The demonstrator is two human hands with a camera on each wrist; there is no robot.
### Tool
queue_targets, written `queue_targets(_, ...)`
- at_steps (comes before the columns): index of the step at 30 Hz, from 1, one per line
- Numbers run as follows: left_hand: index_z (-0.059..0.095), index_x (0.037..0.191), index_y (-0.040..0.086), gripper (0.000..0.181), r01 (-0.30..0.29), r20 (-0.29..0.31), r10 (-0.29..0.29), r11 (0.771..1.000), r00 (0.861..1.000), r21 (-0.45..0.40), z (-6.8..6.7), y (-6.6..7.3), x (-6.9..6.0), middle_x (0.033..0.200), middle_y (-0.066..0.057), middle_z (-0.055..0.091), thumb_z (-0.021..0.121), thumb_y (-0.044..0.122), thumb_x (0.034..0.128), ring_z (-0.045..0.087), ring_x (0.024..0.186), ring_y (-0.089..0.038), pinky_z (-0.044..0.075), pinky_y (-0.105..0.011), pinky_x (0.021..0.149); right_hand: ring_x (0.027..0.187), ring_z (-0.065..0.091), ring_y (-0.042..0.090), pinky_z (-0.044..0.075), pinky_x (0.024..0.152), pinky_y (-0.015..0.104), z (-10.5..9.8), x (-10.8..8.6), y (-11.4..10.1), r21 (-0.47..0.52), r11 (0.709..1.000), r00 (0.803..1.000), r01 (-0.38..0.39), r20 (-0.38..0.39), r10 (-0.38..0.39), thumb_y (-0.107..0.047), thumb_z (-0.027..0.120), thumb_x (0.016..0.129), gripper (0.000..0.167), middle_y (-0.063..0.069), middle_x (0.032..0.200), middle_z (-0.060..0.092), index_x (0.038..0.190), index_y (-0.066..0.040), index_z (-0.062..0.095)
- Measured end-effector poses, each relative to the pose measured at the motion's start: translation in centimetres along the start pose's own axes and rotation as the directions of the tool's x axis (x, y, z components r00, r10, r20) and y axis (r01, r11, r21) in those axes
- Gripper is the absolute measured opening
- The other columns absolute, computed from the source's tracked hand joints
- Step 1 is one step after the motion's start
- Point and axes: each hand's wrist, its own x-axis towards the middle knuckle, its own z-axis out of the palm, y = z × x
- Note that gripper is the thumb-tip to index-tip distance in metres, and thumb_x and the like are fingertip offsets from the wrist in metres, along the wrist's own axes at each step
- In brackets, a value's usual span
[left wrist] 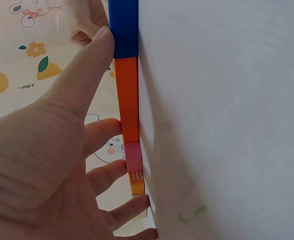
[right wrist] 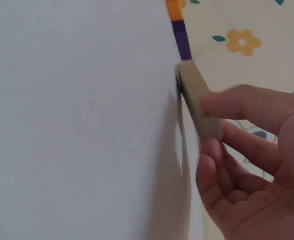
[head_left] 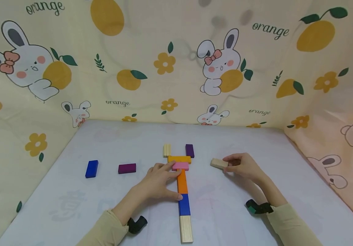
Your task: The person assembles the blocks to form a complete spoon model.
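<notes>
A column of blocks lies flat on the table, with a natural wood block (head_left: 186,229) nearest me, then a blue block (head_left: 184,205) and an orange block (head_left: 182,181). Across the top sit a pink block (head_left: 180,166) and a yellow block (head_left: 179,159). My left hand (head_left: 156,182) spreads along the column's left side; its thumb touches the blue block and its fingers reach the orange and pink ones. Right of the column, my right hand (head_left: 245,167) pinches a plain wooden block (right wrist: 200,100) between thumb and fingers, tilted slightly in the right wrist view.
Beyond the yellow block lie a pale wood block (head_left: 166,150) at left and a dark purple block (head_left: 189,150) at right. A magenta-purple block (head_left: 127,168) and another blue block (head_left: 91,169) lie further left on the white tabletop (head_left: 225,218). Patterned cloth (head_left: 151,44) rises behind.
</notes>
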Motion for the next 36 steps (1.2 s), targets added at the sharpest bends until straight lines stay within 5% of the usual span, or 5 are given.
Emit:
queue_targets(10, 0.050, 0.146, 0.028, 0.085, -0.023, 0.004, 0.023, 1.000, 1.000, -0.002, 0.0, 0.1, 0.2, 0.160, -0.006, 0.025, 0.072, 0.068, 0.0743, 0.027, 0.136, -0.038, 0.022, -0.060, 0.109, 0.085, 0.060, 0.025, 0.050, 0.070, 0.024, 1.3, 1.8, -2.0, 0.098, 0.992, 0.994, 0.084, -0.077, -0.076, -0.017, 0.082, 0.082, 0.035, 0.010, 0.096, 0.068, 0.114, -0.006, 0.073)
queue_targets(17, 0.049, 0.146, 0.031, 0.086, -0.007, 0.005, 0.007, 1.000, 1.000, 0.021, 0.0, 0.0, 0.1, 0.160, -0.005, 0.024, 0.071, 0.070, 0.0736, 0.027, 0.137, -0.038, 0.022, -0.060, 0.109, 0.084, 0.060, 0.026, 0.051, 0.075, 0.028, 3.0, 4.4, -4.5, 0.138, 0.986, 0.996, 0.092, -0.024, -0.089, -0.020, 0.082, 0.082, 0.034, 0.008, 0.094, 0.068, 0.113, -0.011, 0.074)
queue_targets(28, 0.050, 0.145, 0.032, 0.086, 0.011, 0.013, -0.011, 0.999, 1.000, 0.030, 0.1, -0.2, 0.2, 0.159, -0.004, 0.027, 0.071, 0.071, 0.0721, 0.028, 0.136, -0.038, 0.025, -0.061, 0.107, 0.084, 0.059, 0.029, 0.050, 0.074, 0.030, 5.7, 7.5, -6.3, 0.141, 0.979, 0.986, 0.150, 0.055, -0.159, -0.010, 0.079, 0.084, 0.036, 0.011, 0.094, 0.068, 0.117, 0.000, 0.071)
queue_targets(36, 0.050, 0.145, 0.032, 0.087, 0.001, 0.014, -0.002, 0.999, 1.000, 0.047, 0.0, -0.2, 0.3, 0.159, -0.005, 0.027, 0.068, 0.074, 0.0720, 0.029, 0.135, -0.038, 0.026, -0.061, 0.107, 0.084, 0.059, 0.025, 0.051, 0.075, 0.032, 6.9, 8.9, -7.8, 0.105, 0.978, 0.977, 0.182, 0.096, -0.192, -0.022, 0.083, 0.082, 0.033, 0.006, 0.091, 0.066, 0.112, -0.011, 0.075)
